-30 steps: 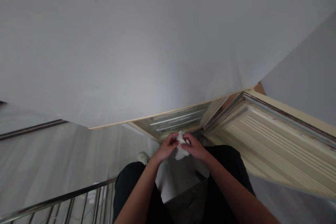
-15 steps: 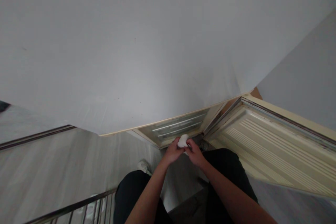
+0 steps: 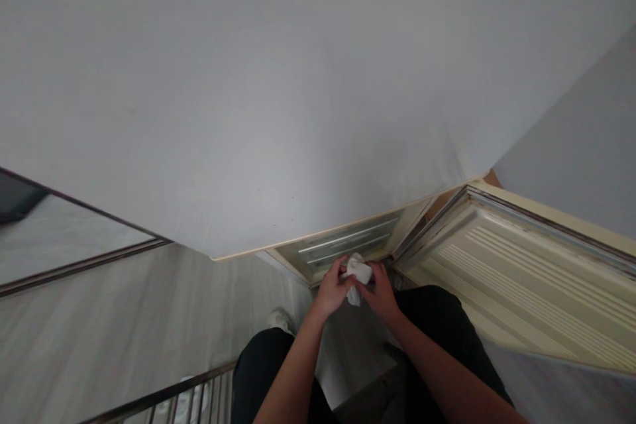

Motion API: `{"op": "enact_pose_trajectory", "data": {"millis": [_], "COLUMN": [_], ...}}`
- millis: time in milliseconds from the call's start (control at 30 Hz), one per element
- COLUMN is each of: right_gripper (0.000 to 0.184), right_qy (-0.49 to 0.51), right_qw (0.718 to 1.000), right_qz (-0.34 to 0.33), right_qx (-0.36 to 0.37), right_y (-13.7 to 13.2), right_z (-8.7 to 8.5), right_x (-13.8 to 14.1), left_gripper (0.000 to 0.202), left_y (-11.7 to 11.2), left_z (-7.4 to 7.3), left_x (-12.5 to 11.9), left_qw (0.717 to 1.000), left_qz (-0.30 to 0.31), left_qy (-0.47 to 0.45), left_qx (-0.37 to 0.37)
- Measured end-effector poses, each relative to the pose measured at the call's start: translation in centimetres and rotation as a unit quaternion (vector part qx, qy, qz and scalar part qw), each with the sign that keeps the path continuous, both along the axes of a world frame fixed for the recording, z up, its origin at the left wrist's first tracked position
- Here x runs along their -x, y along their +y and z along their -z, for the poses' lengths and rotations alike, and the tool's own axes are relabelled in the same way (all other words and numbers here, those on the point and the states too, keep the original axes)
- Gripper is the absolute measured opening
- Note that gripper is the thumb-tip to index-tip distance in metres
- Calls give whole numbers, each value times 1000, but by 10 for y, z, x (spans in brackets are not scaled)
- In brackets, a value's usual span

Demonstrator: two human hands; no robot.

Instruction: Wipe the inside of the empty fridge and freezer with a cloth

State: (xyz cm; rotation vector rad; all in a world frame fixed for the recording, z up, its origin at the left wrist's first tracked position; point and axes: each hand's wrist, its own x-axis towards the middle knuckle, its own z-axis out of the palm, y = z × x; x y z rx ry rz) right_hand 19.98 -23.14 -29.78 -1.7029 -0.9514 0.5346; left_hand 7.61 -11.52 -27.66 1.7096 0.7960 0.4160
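A crumpled white cloth (image 3: 358, 269), perhaps tissue, is bunched between my two hands, with a loose end hanging below them. My left hand (image 3: 332, 289) pinches its left side, fingers curled and thumb on top. On the other side my right hand (image 3: 381, 291) grips the cloth with thumb and bent fingers. Both hands are in front of the low, open compartment of a fridge (image 3: 298, 79), where a drawer or shelf front with pale horizontal bars (image 3: 348, 242) shows. The lower part of the compartment is hidden by my hands.
The opened cream door (image 3: 536, 278) with a ribbed inner side and a dirty seal stands on my right. A metal rack with bars (image 3: 199, 397) is at lower left, near my knee. Grey wood-look floor (image 3: 189, 305) lies on the left, beside a dark-framed mirror-like panel (image 3: 94, 225).
The cloth has been spread from a compact wad into a looser bundle with a hanging end. My hands are slightly farther apart, and the view has shifted a little.
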Motion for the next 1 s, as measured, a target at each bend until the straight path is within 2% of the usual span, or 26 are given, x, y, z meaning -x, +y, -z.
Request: {"op": "enact_pose_trajectory", "data": {"millis": [167,233,400,500,567,633,767,833,933,967,1000], "right_gripper": [32,30,29,29,29,29,33,33,32,33,33], "right_qy": [55,56,34,3,-9,-18,10,16,30,37,44], "right_qw": [998,997,995,997,999,999,999,999,999,999,998], "right_qz": [-13,-31,-97,-77,-40,-10,-40,-48,15,39,51], "right_qx": [34,38,11,-16,-24,-29,14,18,-2,-3,2], "right_y": [2,-1,-9,-8,-7,-6,-7,-7,-6,-5,-5], "right_z": [0,-1,0,-1,-2,-4,-7,-8,-10,-9,-9], "right_x": [0,-2,-10,-15,-19,-20,-19,-18,-20,-21,-21], "left_gripper": [23,20,57,52,49,55,72,59,21,12,12], "left_y": [8,9,5,4,4,5,6,5,3,2,2], "left_z": [9,12,9,9,11,13,6,0,-5,-5,-4], "left_x": [-1,-3,-8,-10,-10,-9,-9,-11,-14,-15,-16], "left_qw": [1000,1000,996,993,993,995,996,995,996,997,998], "left_qz": [9,22,85,117,107,83,76,94,92,81,67], "left_qy": [9,14,15,27,45,62,31,2,-13,-12,-8], "left_qx": [3,6,10,19,20,13,-18,-21,-15,-12,-11]}}
